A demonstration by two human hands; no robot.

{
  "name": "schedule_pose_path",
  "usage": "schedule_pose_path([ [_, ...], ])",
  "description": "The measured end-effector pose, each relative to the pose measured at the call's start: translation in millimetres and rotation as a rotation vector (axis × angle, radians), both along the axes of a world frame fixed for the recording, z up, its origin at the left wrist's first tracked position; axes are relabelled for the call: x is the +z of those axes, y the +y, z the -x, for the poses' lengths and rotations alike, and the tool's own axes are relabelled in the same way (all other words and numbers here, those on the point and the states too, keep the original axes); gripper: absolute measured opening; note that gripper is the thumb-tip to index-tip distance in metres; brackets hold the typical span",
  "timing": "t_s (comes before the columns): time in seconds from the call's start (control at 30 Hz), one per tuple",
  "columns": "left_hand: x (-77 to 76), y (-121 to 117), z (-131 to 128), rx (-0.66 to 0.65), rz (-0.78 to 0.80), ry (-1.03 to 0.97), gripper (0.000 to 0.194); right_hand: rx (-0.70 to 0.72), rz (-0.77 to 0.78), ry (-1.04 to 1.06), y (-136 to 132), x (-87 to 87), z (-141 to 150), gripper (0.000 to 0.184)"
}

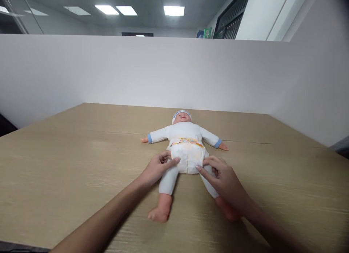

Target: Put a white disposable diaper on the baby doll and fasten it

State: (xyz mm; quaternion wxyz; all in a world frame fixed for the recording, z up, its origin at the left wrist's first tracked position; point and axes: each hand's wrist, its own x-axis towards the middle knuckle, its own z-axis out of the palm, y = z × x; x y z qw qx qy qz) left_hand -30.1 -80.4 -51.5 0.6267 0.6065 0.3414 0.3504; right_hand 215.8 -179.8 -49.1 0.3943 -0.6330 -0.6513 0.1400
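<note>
- Head view: one doll [187, 130], lying on its back on one wood-toned table [81, 165], arms spread, two bare feet [161, 209] toward the wearer, one partly behind a forearm.
- One diaper [188, 156], at the doll's hips, worn over its suit; white, slightly puffy, with a thin line down the front and an orange-and-yellow printed band [189, 141] along the waist.
- One suit [169, 182], white, with two blue cuffs [149, 138] at the doll's wrists.
- One cap [182, 112], on the doll's head; white, dark lettering, too small to read surely.
- Two hands: left hand [158, 167] at one hip of the doll, thumb on the diaper front, apart from the curled fingers; right hand [225, 176] at the opposite hip, thumb and forefinger slightly apart at the diaper's edge. Whether either grips, one cannot tell.
- One pale partition [163, 71], beyond the doll's head.
- One green package [207, 32], past that partition, far behind the doll; print unreadable.
</note>
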Motion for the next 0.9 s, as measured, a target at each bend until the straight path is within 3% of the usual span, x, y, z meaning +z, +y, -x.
schedule_pose_path([
  [0.17, -3.1, -2, -2, 0.013, -0.032, -0.012, 0.054, 0.055, -0.072, -0.055, 3, -2.9, -1, 0.03],
  [0.27, -7.1, -5, -1, 0.122, -0.118, -0.028, 0.055, 0.065, -0.109, -0.093, 2, -3.4, 1, 0.027],
  [0.43, -8.3, 7, 10, 0.309, -0.492, 0.12, 0.034, -0.081, -0.206, -0.035, 8, -15.9, -11, 0.026],
  [0.57, -6.3, 52, 17, 0.442, -0.796, 0.426, 0.049, -0.231, -0.365, -0.249, 47, -28.1, -46, 0.026],
  [0.63, -4.6, 81, 17, 0.418, -0.879, 0.673, 0.061, -0.246, -0.313, -0.397, 76, -27.6, -63, 0.046],
  [0.7, -1.8, 107, 14, 0.346, -0.874, 0.865, 0.065, -0.258, -0.162, -0.473, 103, -22.4, -73, 0.061],
  [0.8, 5.0, 133, 4, 0.226, -0.823, 0.973, 0.052, -0.237, 0.071, -0.463, 134, -11.6, -73, 0.052],
  [0.9, 16.9, 139, -6, 0.204, -0.783, 0.997, 0.037, -0.238, 0.165, -0.42, 147, -1.9, -63, 0.035],
])
